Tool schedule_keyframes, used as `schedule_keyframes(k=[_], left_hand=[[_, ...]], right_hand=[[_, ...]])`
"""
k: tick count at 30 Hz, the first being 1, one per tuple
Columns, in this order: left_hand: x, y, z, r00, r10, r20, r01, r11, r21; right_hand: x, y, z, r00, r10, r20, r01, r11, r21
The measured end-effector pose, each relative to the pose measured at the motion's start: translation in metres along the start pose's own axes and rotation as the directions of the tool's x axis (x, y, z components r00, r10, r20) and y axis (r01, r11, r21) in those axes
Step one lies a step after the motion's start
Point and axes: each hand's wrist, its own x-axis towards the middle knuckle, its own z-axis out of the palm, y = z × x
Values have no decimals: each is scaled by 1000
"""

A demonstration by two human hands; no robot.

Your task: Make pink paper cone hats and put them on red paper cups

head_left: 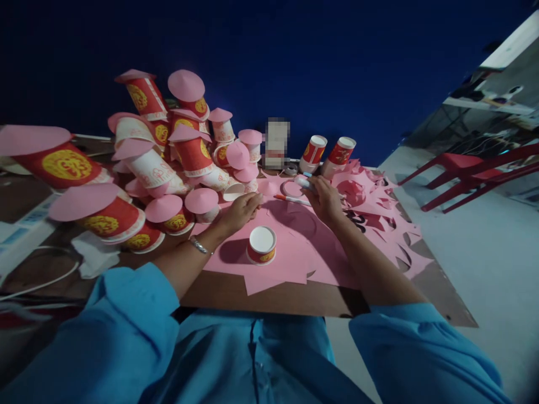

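Over the pink paper sheets (295, 268), my left hand (247, 210) is closed with its fingers curled together. Whatever it may hold is hidden. Farther right, my right hand (325, 197) grips a small white bottle (304, 183) that shows some blue near its end. Just beneath that bottle lies a marker (292, 200), white with a red-orange end. A short paper cup (262, 240) in red and gold, its round white face up, rests on the sheets between my forearms. Near the bottle is a small pink paper cone (269, 186).
Red or white paper cups topped with pink cones (185, 87) crowd the left side. Two uncapped red cups (337, 157) stand at the back right, beside a heap of cut pink scraps (374, 196). A white power strip (25, 235) is far left; a red chair (458, 168) stands right.
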Motion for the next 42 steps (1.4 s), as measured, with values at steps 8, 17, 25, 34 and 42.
schedule_keyframes(k=[8,17,25,34,42], left_hand=[[-3,4,7,985,174,15,-169,928,333],[0,-7,5,977,211,26,-188,801,569],[1,-11,5,983,185,-6,-149,810,567],[-3,-2,7,982,165,-88,-148,974,174],[-4,0,8,973,206,-103,-197,976,90]], right_hand=[[1,-28,22,972,143,185,-226,780,583],[0,-53,15,829,260,495,-558,346,754],[1,-49,17,812,278,512,-582,337,740],[0,-46,20,823,262,504,-565,287,774],[1,-48,21,844,249,475,-531,273,802]])
